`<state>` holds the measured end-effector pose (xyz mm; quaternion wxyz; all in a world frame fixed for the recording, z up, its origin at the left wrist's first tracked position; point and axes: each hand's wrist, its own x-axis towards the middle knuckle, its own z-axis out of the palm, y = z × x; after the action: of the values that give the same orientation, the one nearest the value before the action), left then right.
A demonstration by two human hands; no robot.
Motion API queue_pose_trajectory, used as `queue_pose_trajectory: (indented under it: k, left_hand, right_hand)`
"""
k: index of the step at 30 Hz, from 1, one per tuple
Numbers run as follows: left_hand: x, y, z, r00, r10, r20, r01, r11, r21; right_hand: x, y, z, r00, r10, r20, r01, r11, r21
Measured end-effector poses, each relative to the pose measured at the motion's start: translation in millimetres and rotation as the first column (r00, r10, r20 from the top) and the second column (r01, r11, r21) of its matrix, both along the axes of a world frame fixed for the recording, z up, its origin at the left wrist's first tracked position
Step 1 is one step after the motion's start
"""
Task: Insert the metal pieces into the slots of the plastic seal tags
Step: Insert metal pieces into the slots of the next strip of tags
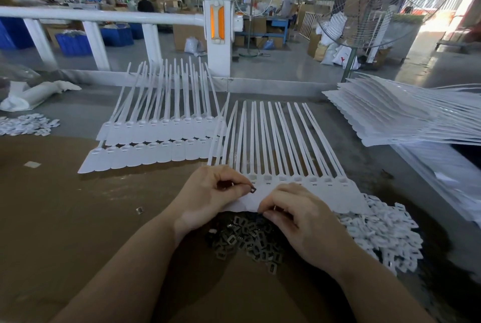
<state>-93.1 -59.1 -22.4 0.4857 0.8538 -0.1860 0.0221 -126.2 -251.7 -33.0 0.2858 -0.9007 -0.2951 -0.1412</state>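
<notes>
Metal pieces (247, 238), dark, flat and rectangular with cut-out windows, lie heaped below the white seal tags (299, 182). Left hand (208, 197) pinches one piece (252, 189); right hand (296, 216) curls, pinching the tag edge.

Metal piece (252, 189), pinched in left hand (208, 192): dark metal, dull sheen.
Seal tags (299, 166), beyond the grip: white plastic, smooth, slightly glossy.
Metal pile (250, 239), below the grip: grey, matt.
Work surface (78, 218): brown cardboard, matt.

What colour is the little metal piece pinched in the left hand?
Dark grey, nearly black: the metal piece at the left hand fingertips, seen in the head view.
</notes>
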Motion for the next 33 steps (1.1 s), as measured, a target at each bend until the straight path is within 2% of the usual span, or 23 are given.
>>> queue_pose_trajectory:
  k: [3,5,7,10,14,18,27,33]
  left_hand:
    - [2.8,3.6,-0.7,0.991,0.128,-0.029,-0.131,0.974,-0.186]
    - [5.7,7.4,-1.4,0.968,0.235,-0.091,-0.252,0.914,-0.318]
    - [10.5,11.7,-3.6,0.928,0.332,-0.168,-0.372,0.844,-0.386]
    - [16.6,15.2,-7.4,0.865,0.425,-0.267,-0.498,0.79,-0.357]
    - [18.7,13.7,-10.0,0.831,0.45,-0.327,-0.543,0.784,-0.302]
    - [18.6,12.3,-10.4,0.821,0.474,-0.317,-0.549,0.808,-0.214]
    - [18.5,13.5,-8.6,0.849,0.469,-0.245,-0.507,0.853,-0.123]
    - [20.6,14.7,-10.5,0.847,0.47,-0.249,-0.513,0.846,-0.149]
  right_hand:
    - [0.4,0.5,-0.2,1.0,-0.011,0.015,0.011,1.0,0.021]
    - [0.9,1.0,-0.4,0.999,-0.038,0.034,0.036,0.998,0.052]
    - [1.7,0.7,-1.5,0.995,-0.082,0.056,0.076,0.993,0.09]
    - [3.5,-0.5,-3.5,0.985,-0.152,0.077,0.142,0.982,0.121]
    - [4.8,-0.2,-5.2,0.978,-0.193,0.084,0.184,0.978,0.098]
    - [4.4,-0.8,-5.7,0.977,-0.199,0.074,0.193,0.978,0.083]
    - [4.5,-0.4,-5.8,0.977,-0.206,0.055,0.203,0.977,0.067]
    - [4.5,-0.8,-6.2,0.976,-0.21,0.049,0.207,0.977,0.054]
